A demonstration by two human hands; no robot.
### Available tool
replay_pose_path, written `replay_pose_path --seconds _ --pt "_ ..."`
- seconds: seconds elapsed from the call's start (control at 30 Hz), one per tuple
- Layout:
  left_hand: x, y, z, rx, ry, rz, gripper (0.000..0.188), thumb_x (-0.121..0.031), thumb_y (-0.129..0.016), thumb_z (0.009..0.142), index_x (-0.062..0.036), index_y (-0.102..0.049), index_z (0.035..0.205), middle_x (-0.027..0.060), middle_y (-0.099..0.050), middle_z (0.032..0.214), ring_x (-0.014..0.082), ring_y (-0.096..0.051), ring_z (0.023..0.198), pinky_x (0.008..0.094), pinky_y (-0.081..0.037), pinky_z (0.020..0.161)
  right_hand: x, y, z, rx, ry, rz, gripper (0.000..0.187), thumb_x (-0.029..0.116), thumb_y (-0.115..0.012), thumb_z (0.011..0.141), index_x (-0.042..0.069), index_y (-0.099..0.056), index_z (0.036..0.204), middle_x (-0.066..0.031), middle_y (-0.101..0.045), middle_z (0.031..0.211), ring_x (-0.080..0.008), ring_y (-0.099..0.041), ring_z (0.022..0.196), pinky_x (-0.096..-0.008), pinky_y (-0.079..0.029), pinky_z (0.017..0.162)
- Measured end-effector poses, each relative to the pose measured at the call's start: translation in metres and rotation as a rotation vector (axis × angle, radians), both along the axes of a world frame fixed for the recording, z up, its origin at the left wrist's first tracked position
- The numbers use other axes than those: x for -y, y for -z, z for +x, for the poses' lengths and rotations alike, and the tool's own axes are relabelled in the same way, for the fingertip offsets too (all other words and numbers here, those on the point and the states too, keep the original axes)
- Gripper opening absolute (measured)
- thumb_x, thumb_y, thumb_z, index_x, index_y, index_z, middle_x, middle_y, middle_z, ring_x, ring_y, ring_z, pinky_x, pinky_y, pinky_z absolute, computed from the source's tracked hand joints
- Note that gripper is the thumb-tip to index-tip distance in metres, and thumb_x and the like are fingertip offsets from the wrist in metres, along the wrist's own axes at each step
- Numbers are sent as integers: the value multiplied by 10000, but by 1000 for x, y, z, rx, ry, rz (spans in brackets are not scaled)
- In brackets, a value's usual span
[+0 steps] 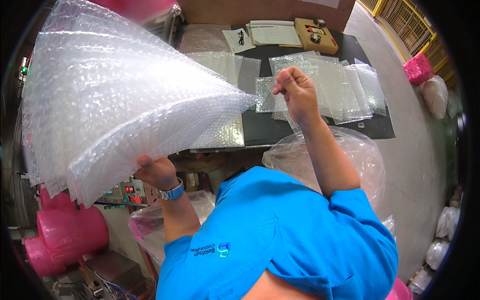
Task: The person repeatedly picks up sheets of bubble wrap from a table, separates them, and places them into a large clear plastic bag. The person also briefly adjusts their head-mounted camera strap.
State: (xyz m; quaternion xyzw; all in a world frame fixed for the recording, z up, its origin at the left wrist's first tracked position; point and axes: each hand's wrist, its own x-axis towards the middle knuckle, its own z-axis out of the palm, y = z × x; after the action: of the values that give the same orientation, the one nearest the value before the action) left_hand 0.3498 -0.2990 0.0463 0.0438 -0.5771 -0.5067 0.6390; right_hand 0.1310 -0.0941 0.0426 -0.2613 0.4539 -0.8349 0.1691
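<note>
A thick, fanned stack of clear bubble wrap sheets (120, 95) fills the left of the head view, raised above the work table. My left hand (159, 171), with a watch on its wrist, grips the stack's lower near edge; most of its fingers are hidden behind the plastic. My right hand (298, 92) is held up over the table with its fingers curled closed, and nothing shows in them. The stack's pointed corner lies just left of that hand, apart from it. Beneath my right hand, flat bubble wrap pieces (330, 87) overlap in a spread row.
On the dark table (377, 131), a cardboard box (327, 45) with tape rolls stands at the back, beside papers (275, 34) and glasses (241, 37). Pink rolls (72, 232) and a control panel (132, 192) are at lower left. A clear plastic bag (350, 150) bulges at the table's near edge.
</note>
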Motion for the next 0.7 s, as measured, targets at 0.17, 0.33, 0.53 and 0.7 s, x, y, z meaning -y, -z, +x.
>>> replay_pose_path --seconds 0.17,0.33,0.53,0.7 --pt "4 8 -2 -26 16 -17 763 -397 -613 772 -84 -184 1320 114 -303 1323 261 -367 1169 436 -334 982 7 -13 19 -339 48 219 165 200 -585 837 37 -573 809 8 -542 701 -82 -503 664 -201 -410 632" --pt "2 9 -8 -34 32 -52 735 -370 -621 775 -73 -209 1305 109 -335 1302 257 -397 1146 429 -354 970 16 -18 30 -615 83 337 117 142 -621 802 33 -582 824 -1 -559 717 -73 -497 679 -206 -411 626" --pt "1 10 -9 -27 53 -9 775 -367 -633 765 -80 -176 1322 108 -313 1321 261 -382 1163 433 -345 978 6 0 13 -284 3 264 155 157 -602 821 26 -546 760 6 -527 672 -55 -462 638 -209 -398 578" --pt "-1 6 -4 -24 35 92 832 -385 -649 746 -76 -149 1335 110 -277 1345 263 -355 1184 429 -328 991 -7 16 -8 -206 161 459 197 218 -585 835 42 -539 760 4 -517 660 -64 -455 628 -213 -396 582"
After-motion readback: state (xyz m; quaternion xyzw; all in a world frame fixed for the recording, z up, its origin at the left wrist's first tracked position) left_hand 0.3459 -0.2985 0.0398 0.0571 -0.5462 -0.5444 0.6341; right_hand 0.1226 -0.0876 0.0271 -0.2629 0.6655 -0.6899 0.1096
